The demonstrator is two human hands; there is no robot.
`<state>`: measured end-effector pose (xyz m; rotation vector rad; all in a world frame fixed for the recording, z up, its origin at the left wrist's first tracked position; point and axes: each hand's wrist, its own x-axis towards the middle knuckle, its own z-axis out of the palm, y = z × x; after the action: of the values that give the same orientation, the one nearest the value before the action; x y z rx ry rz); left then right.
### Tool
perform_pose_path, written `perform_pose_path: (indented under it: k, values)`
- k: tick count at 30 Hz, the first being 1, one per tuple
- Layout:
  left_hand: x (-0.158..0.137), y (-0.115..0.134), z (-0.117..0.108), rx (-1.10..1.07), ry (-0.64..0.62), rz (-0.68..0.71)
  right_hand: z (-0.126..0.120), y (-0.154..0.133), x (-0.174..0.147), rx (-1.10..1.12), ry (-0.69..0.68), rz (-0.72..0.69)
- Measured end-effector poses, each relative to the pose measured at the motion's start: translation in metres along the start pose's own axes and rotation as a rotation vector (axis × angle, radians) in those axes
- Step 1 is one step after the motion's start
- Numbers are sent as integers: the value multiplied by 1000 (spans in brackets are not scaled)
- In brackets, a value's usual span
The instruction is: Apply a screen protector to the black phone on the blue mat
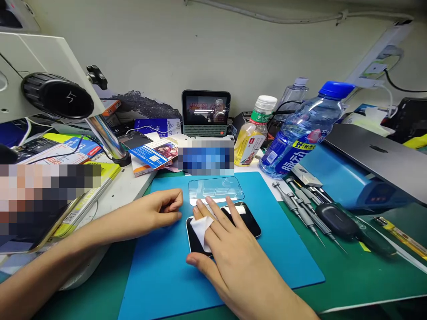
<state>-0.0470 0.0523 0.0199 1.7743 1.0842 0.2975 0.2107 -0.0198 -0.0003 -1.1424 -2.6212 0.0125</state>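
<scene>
A phone (pixel 196 242) with a black screen and pale rim lies on a blue mat (pixel 283 262). My right hand (pixel 230 235) rests palm down across it, fingers stretched out, with a folded white wipe (pixel 202 226) tucked under and between the fingers against the screen. My left hand (pixel 167 208) is curled loosely into a fist on the mat, left of the phone, with nothing visible in it. Just beyond the fingertips lies a clear screen protector (pixel 216 189) with a dark border. The palm hides the middle of the phone.
To the right lie several precision screwdrivers (pixel 302 209), a black oval case (pixel 336 220) and a yellow cutter (pixel 400 235). A blue-capped bottle (pixel 300 133) and a tea bottle (pixel 251 138) stand behind the mat, near a small display (pixel 207 109). A microscope stand (pixel 108 138) rises at left.
</scene>
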Motion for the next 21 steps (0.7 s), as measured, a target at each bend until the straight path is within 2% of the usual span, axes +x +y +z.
perform_pose_path:
  k: [4,7,11,13,16,21]
  values:
    - [-6,12,11,78,48,-7,-7,7,-25,-160,73,-117]
    - [-11,18,26,282,107,69,-10,12,-38,-261,87,-194]
    - [-12,15,48,591,186,304,-7,14,-27,-205,46,-122]
    - [-12,12,56,670,229,360,-4,13,-15,-141,28,-46]
    - [-12,10,63,673,246,379,-2,12,-8,-109,30,1]
    - [-14,15,64,565,266,306,-10,12,-33,-258,58,-171]
